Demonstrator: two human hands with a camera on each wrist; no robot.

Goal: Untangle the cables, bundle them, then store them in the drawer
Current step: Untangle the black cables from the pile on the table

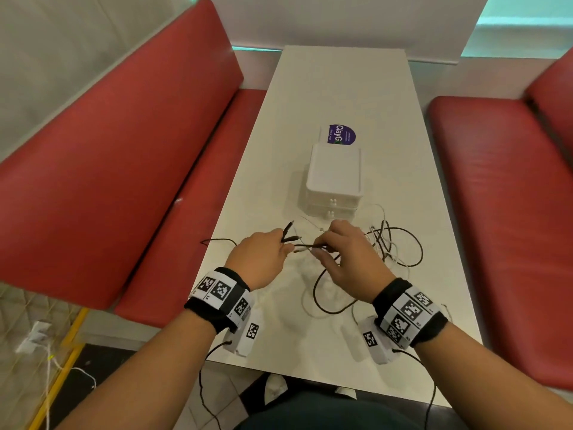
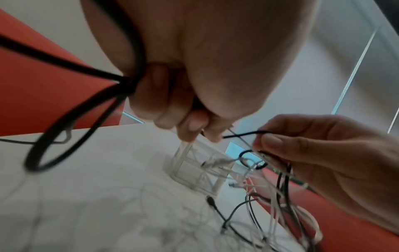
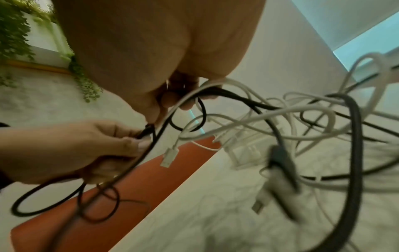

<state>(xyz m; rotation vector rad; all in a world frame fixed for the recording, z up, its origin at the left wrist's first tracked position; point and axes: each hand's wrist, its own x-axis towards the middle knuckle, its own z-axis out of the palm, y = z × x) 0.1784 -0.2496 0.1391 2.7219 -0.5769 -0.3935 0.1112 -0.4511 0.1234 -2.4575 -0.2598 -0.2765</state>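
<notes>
A tangle of black and white cables [image 1: 390,246] lies on the white table [image 1: 341,88] in front of a small white drawer unit [image 1: 333,178]. My left hand [image 1: 263,256] grips black cables [image 2: 86,105] whose plug ends [image 1: 288,232] stick out past its fingers. My right hand [image 1: 344,252] pinches a thin black cable [image 1: 305,245] stretched between the two hands. In the right wrist view the fingers [image 3: 172,98] hold black and white strands [image 3: 237,102] together, and a white plug [image 3: 169,157] dangles below. Both drawers look shut.
A white card with a purple sticker [image 1: 341,135] lies behind the drawer unit. Red benches flank the table on the left [image 1: 108,150] and right [image 1: 502,197]. Sensor boxes hang under both wrists near the table's front edge [image 1: 310,377].
</notes>
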